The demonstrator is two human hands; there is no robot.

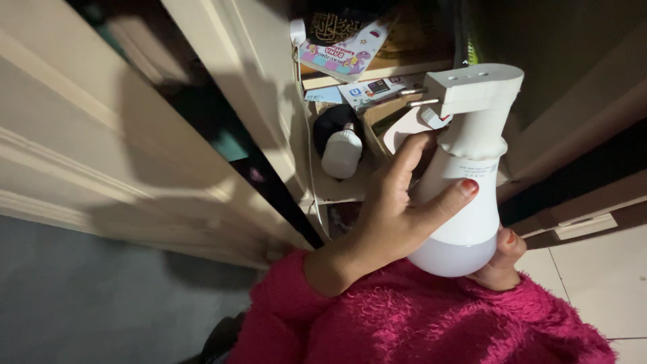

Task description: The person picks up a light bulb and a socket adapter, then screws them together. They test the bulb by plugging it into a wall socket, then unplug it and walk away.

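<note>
Dim cupboard interior with cream panelled doors (pixel 101 148) standing open across the left and upper centre of the frame; pale floor tiles (pixel 593 283) at lower right. Shelf (pixel 350 73) at upper centre: colourful booklets and cards (pixel 347 50), small papers below. Lower compartment, centre: spare white bulb (pixel 342 152) with a dark object behind it, lying beside a thin white cable (pixel 311 168). Item in hand: large white lamp bulb (pixel 465 202) fitted to a white angled socket adapter (pixel 475 91) with two metal prongs pointing left, right of centre frame, dome end toward the wearer. Left hand (pixel 391 216), pink fuzzy sleeve (pixel 418 323), clasps the bulb body, thumb across its front and fingers around its far side. Right hand (pixel 502 259), mostly hidden behind the dome, cups it from below; whether those fingers grip tightly cannot be told. Handling judgement: light, rigid, smooth plastic shell, somewhat slippery; dome likely brittle under a knock. Best held around the opaque waist, not by the prongs or the adapter joint.
</note>
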